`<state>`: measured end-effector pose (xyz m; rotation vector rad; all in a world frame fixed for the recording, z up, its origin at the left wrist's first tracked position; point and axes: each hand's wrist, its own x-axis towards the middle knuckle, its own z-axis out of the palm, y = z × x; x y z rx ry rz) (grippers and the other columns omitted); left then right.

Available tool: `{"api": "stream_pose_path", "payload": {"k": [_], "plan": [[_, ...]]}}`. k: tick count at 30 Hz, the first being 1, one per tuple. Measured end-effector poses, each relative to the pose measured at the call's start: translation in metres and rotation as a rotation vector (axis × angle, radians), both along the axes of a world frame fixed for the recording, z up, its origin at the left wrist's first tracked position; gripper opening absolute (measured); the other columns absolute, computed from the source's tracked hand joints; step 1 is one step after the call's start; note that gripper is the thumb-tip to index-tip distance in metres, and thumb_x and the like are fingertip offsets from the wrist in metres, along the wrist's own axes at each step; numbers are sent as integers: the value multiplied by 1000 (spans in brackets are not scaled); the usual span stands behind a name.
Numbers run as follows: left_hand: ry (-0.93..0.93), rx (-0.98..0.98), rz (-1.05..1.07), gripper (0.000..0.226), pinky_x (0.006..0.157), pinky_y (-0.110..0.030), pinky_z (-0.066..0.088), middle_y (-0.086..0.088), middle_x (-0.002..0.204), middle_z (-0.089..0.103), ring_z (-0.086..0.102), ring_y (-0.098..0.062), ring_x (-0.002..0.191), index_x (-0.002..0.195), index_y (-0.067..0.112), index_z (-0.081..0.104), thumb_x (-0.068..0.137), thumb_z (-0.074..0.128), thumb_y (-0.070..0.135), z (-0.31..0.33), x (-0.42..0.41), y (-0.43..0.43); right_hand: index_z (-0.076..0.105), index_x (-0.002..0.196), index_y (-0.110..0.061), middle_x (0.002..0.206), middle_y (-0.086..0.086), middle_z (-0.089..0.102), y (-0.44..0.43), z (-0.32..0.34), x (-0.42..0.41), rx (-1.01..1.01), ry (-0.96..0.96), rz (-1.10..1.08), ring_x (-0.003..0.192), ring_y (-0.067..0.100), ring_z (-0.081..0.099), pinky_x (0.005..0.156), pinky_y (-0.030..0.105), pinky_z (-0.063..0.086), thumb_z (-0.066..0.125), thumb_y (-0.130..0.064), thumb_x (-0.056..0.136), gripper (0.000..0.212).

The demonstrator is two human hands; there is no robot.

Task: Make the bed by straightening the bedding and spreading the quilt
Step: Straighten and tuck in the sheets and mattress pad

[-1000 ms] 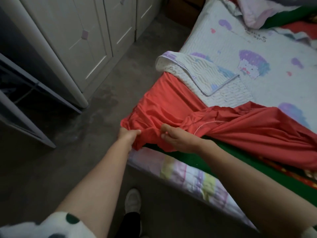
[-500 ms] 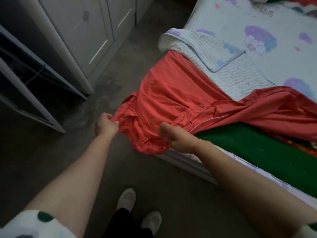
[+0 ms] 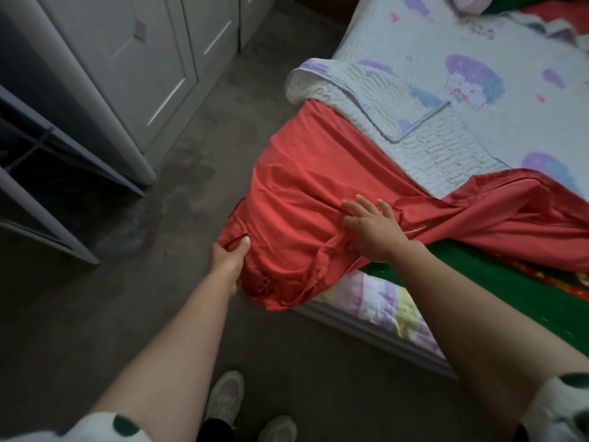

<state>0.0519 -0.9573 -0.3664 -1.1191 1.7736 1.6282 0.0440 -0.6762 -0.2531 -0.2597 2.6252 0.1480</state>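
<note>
The bed (image 3: 376,301) looks far from made. The white quilted cover with purple cartoon prints (image 3: 446,100) lies on the far side with one corner folded back. The smooth red sheet (image 3: 302,202) is bunched over the near left corner and trails right across a green blanket (image 3: 510,282). The left hand (image 3: 228,255) grips the sheet's hanging edge, thumb curled over it. The right hand (image 3: 371,224) presses flat on top, fingers (image 3: 365,205) spread straight, grasping nothing.

Nothing here reads clearly. The quilt (image 3: 414,74) carries a short line of small dark print (image 3: 479,30) near its far end, too blurred to make out.
</note>
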Motion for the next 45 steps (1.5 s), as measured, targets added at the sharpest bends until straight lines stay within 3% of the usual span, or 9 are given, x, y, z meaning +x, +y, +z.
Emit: {"api": "stream_pose_path", "payload": {"k": [3,7,16,20,25,28,36,40,45], "plan": [[104,-201,-11,72,93,-43,51,-11,118,62,61,-29,105,115,10,56,61,78,51,10,-4,2,58,112,-25,121,-2,57,3,-3,4,-21,44,13,129,19,42,114,42,6,62,-32,83,30],[150,-481,-53,22,81,-40,54,-18,92,70,67,-32,89,76,17,62,75,76,34,27,-1,-18,55,106,-17,101,5,65,-3,11,33,-209,-143,-66,97,26,59,88,33,38,60,-27,87,22],[90,-721,-241,24,83,-44,53,-24,96,69,66,-40,94,95,6,73,80,72,24,66,-1,-104,43,75,-22,70,-9,45,-76,45,93,-553,-555,-227,72,12,45,66,26,36,60,-22,92,24],[113,-858,-367,25,87,-45,50,-28,104,67,62,-43,102,104,1,71,84,69,17,78,-6,-134,53,99,-5,87,7,57,-115,32,109,-627,-638,-195,78,19,52,74,37,46,59,-24,94,21],[224,-748,-530,30,93,-38,46,-22,113,66,60,-37,109,113,6,67,83,69,13,85,-11,-109,50,102,-16,92,3,56,-127,23,115,-648,-678,-195,81,15,52,73,28,43,59,-18,93,13],[354,-666,-653,36,93,-37,49,-17,111,67,62,-33,105,114,12,66,78,71,13,87,2,-77,50,118,-14,109,8,62,-124,25,118,-679,-670,-293,90,16,58,82,34,51,60,-7,88,33],[618,-401,-1030,41,101,-30,39,-11,121,63,58,-27,113,121,10,63,81,69,11,107,44,42,64,113,-15,115,7,67,-33,35,95,-500,-109,-396,109,26,61,90,32,47,51,1,78,41],[665,-346,-1194,46,103,-31,38,-11,124,61,54,-27,118,128,11,58,83,68,18,103,57,101,53,129,-21,133,6,56,35,31,98,-208,123,-382,122,29,49,95,36,38,51,-5,80,52],[620,-372,-1402,72,110,-32,29,-11,141,44,39,-27,132,146,13,35,84,69,30,89,69,171,17,152,-28,159,-3,19,96,18,108,-68,5,-449,147,21,15,114,44,16,52,-5,81,82]]}}
